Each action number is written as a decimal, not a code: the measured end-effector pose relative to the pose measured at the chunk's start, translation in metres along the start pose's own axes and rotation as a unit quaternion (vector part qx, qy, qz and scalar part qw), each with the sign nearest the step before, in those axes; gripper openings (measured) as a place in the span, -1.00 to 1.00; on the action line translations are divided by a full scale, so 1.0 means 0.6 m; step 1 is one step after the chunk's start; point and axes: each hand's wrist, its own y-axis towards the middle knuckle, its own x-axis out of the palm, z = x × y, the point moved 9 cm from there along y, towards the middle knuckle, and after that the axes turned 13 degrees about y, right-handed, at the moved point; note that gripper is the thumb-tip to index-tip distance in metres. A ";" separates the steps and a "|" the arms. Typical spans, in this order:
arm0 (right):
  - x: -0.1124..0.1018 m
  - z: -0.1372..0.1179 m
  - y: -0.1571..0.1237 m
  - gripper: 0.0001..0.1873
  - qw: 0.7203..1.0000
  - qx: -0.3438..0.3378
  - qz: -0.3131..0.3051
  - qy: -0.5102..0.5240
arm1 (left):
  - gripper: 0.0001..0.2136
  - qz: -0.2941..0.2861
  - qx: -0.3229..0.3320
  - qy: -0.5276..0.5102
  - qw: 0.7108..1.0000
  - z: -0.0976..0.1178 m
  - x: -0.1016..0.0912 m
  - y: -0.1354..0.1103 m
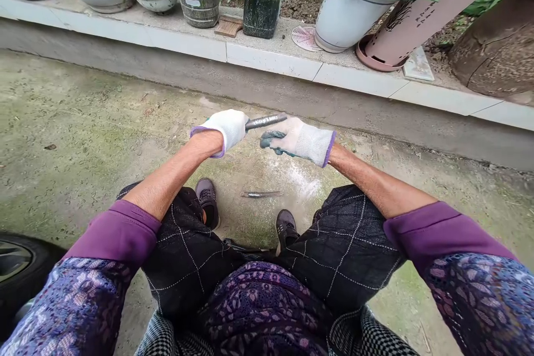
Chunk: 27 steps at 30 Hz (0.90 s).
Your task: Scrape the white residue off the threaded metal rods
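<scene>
the gloved left hand (229,127) grasps a silver-banded dark rod (266,122) in its fingers, long axis pointing to the right hand (301,139), whose grip cannot be told.

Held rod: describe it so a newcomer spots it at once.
Below the white-edged ledge of potted plants, find the gloved left hand. The dark rod with a silvery middle sticks out of it toward the right hand. Unlike the similar rod on the ground near the shoes, this one is held.
</scene>
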 end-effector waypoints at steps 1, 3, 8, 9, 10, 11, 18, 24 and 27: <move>-0.002 -0.010 -0.001 -0.80 1.000 -0.013 0.003 -0.010 | -0.87 -0.007 0.002 0.050 0.999 0.005 0.008 0.001; -0.016 -0.023 0.003 -0.81 0.999 -0.041 0.016 -0.031 | -0.84 -0.029 0.026 0.135 0.990 0.024 0.027 -0.004; -0.074 0.012 0.034 -0.79 0.996 -0.056 0.046 -0.044 | -0.86 -0.060 0.108 0.105 0.987 0.072 0.031 -0.033; -0.082 0.027 0.038 -0.78 0.998 -0.043 0.044 -0.024 | -0.88 -0.057 0.112 0.079 0.989 0.074 0.022 -0.037; -0.083 0.043 0.041 -0.79 0.999 -0.026 0.030 0.005 | -0.89 -0.048 0.114 0.047 0.991 0.074 0.011 -0.040; -0.080 0.057 0.041 -0.81 0.999 -0.009 0.010 0.042 | -0.91 -0.035 0.116 0.010 0.993 0.073 -0.003 -0.043; -0.015 0.088 0.041 -0.87 0.980 0.040 -0.077 0.181 | -0.61 0.021 0.088 -0.403 0.910 0.051 -0.069 -0.073; -0.062 0.076 0.046 -0.77 0.998 -0.004 0.003 0.059 | -0.77 0.035 0.032 -0.522 0.851 0.020 -0.065 -0.061; -0.110 0.065 0.033 -0.73 0.993 -0.025 0.107 -0.040 | -0.86 0.063 0.013 -0.585 0.809 -0.004 -0.062 -0.037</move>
